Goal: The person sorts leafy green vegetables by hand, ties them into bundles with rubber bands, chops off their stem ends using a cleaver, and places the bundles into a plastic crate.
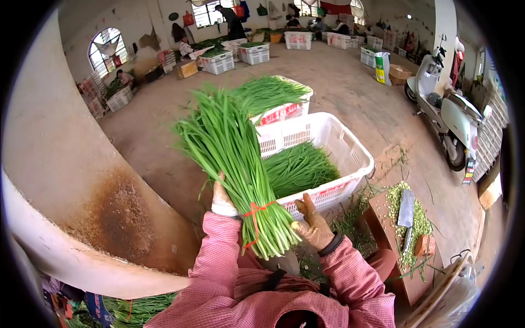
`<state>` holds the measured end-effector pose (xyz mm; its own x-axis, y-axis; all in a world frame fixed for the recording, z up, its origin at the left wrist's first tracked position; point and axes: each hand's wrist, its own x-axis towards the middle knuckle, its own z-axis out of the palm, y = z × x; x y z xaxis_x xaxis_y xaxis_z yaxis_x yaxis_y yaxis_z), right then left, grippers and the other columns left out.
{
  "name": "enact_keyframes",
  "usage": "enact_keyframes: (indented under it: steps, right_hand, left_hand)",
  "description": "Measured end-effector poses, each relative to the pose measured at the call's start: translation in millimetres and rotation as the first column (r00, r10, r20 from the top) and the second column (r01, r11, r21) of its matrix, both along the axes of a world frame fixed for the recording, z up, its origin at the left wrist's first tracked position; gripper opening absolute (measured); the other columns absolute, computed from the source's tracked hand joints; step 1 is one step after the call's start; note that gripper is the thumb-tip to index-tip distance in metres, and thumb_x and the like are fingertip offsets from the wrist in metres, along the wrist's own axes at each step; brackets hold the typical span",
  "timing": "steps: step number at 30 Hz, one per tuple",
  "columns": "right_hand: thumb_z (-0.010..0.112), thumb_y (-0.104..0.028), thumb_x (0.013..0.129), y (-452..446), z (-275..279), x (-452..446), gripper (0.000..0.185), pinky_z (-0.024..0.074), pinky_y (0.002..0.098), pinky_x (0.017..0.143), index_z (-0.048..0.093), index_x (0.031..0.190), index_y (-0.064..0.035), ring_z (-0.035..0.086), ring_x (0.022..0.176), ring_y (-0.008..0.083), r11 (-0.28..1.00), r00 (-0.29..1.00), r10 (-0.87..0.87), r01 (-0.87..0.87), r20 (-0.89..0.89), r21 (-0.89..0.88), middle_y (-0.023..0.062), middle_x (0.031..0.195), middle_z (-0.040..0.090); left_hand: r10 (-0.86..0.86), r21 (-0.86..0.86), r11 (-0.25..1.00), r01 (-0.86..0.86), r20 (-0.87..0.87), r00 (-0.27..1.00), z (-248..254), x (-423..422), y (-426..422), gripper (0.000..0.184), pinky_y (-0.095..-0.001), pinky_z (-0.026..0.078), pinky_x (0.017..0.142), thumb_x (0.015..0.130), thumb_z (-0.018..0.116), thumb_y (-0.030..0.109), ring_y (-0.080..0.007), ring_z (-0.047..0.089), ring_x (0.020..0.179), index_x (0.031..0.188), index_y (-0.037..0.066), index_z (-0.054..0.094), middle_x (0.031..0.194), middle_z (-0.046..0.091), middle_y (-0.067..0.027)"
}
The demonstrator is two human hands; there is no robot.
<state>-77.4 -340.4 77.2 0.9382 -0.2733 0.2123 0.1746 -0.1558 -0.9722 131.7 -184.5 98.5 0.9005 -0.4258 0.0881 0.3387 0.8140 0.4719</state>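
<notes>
A large bunch of garlic chives [232,153] is held up in front of me, tied near its pale cut ends with an orange-red string [254,210]. My left hand [220,198] is closed around the bunch from its left side, with most of the fingers hidden behind the stems. By the cut ends is my right hand [316,225], gloved and open, thumb and fingers apart; its thumb side is at the stem ends. Just beyond stands a white plastic crate [350,147] with more chives [301,169] lying in it.
Behind it is a second crate [281,113] heaped with chives. On the right, a cleaver [406,209] lies on a wooden board [383,218] among chopped stem ends. A scooter [451,109] stands farther right, a curved wall [71,136] left. People and crates line the back.
</notes>
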Motion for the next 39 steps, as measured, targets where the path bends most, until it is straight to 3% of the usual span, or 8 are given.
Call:
enact_keyframes:
  steps: [6, 12, 16, 22, 25, 29, 32, 39]
  right_hand:
    - [0.075, -0.035, 0.068, 56, 56, 89, 0.106, 0.0340, 0.0366, 0.097, 0.000, 0.137, -0.0032, 0.029, 0.124, 0.0284, 0.683, 0.894, 0.384, -0.442, 0.229, 0.581, 0.0167, 0.137, 0.024]
    - [0.074, -0.014, 0.070, 98, 38, 100, 0.083, 0.0423, 0.0447, 0.087, 0.019, 0.132, -0.0087, 0.047, 0.107, 0.0270, 0.390, 0.988, 0.095, 0.075, -0.121, 0.918, 0.0133, 0.122, 0.043]
    - [0.067, -0.010, 0.073, 99, -84, 59, 0.020, 0.0428, 0.0377, 0.075, 0.057, 0.091, -0.0062, 0.054, 0.086, 0.0209, 0.313, 0.912, 0.282, 0.207, -0.299, 0.927, 0.0049, 0.095, 0.057]
    - [0.065, -0.009, 0.076, -34, -194, -55, 0.017, 0.0476, 0.0395, 0.065, 0.057, 0.091, -0.0094, 0.057, 0.080, 0.0229, 0.045, 0.929, 0.134, 0.342, -0.345, 0.939, 0.0094, 0.096, 0.060]
    - [0.061, -0.013, 0.082, -89, -120, -54, 0.030, 0.0439, 0.0215, 0.054, 0.052, 0.111, -0.0113, 0.056, 0.061, 0.0114, 0.522, 0.765, -0.453, 0.644, -0.458, 0.560, 0.0015, 0.083, 0.063]
    - [0.060, -0.001, 0.081, -53, -2, -18, 0.018, 0.0401, 0.0173, 0.055, 0.061, 0.098, -0.0048, 0.049, 0.063, 0.0035, 0.922, 0.918, -0.382, 0.372, 0.106, 0.106, -0.0022, 0.079, 0.059]
    - [0.064, 0.001, 0.074, -26, 20, 6, 0.019, 0.0429, 0.0226, 0.060, 0.063, 0.093, -0.0040, 0.054, 0.070, 0.0127, 0.942, 0.915, -0.218, 0.288, 0.339, -0.173, 0.0066, 0.082, 0.060]
    - [0.066, -0.030, 0.074, 16, 25, 71, 0.035, 0.0480, 0.0377, 0.069, 0.062, 0.097, -0.0048, 0.058, 0.078, 0.0297, 0.590, 0.970, -0.191, -0.006, -0.148, -0.807, 0.0156, 0.086, 0.061]
  left_hand:
    - [-0.156, 0.641, 0.765, -0.064, 0.280, 0.947, 82, 5, 37, 0.041, -0.0362, 0.050, 0.077, 0.077, 0.064, 0.017, -0.0226, 0.060, 0.084, 0.112, 0.001, 0.051, 0.100, 0.060, -0.0114]
    - [-0.336, 0.894, 0.446, -0.037, 0.206, 0.919, 99, -21, 101, 0.040, -0.0326, 0.050, 0.077, 0.072, 0.067, 0.001, -0.0214, 0.060, 0.085, 0.109, 0.000, 0.052, 0.096, 0.062, -0.0098]
    - [-0.396, 0.939, 0.312, 0.143, -0.008, 0.918, 33, -62, 152, 0.043, -0.0317, 0.048, 0.080, 0.072, 0.069, 0.004, -0.0201, 0.060, 0.087, 0.111, 0.001, 0.053, 0.100, 0.061, -0.0103]
    - [-0.156, 0.886, 0.463, -0.001, 0.082, 0.984, -37, -130, 163, 0.046, -0.0317, 0.048, 0.081, 0.064, 0.074, -0.003, -0.0189, 0.060, 0.085, 0.106, 0.003, 0.058, 0.096, 0.064, -0.0082]
    - [-0.193, 0.898, 0.428, 0.102, -0.019, 0.981, -43, -128, 167, 0.043, -0.0307, 0.048, 0.078, 0.063, 0.071, -0.008, -0.0183, 0.061, 0.082, 0.104, 0.002, 0.058, 0.094, 0.064, -0.0072]
    - [-0.201, 0.867, 0.496, -0.048, 0.168, 0.965, -32, -137, 148, 0.047, -0.0304, 0.048, 0.080, 0.064, 0.070, -0.008, -0.0173, 0.059, 0.086, 0.107, -0.001, 0.053, 0.097, 0.061, -0.0086]
    - [-0.241, 0.898, 0.434, -0.065, 0.185, 0.953, -39, -136, 148, 0.047, -0.0301, 0.048, 0.079, 0.064, 0.070, -0.008, -0.0168, 0.059, 0.086, 0.107, -0.001, 0.053, 0.097, 0.061, -0.0085]
    - [-0.243, 0.920, 0.392, 0.023, 0.080, 0.967, -34, -146, 143, 0.041, -0.0303, 0.047, 0.080, 0.065, 0.068, -0.009, -0.0167, 0.059, 0.085, 0.104, -0.001, 0.057, 0.096, 0.062, -0.0084]
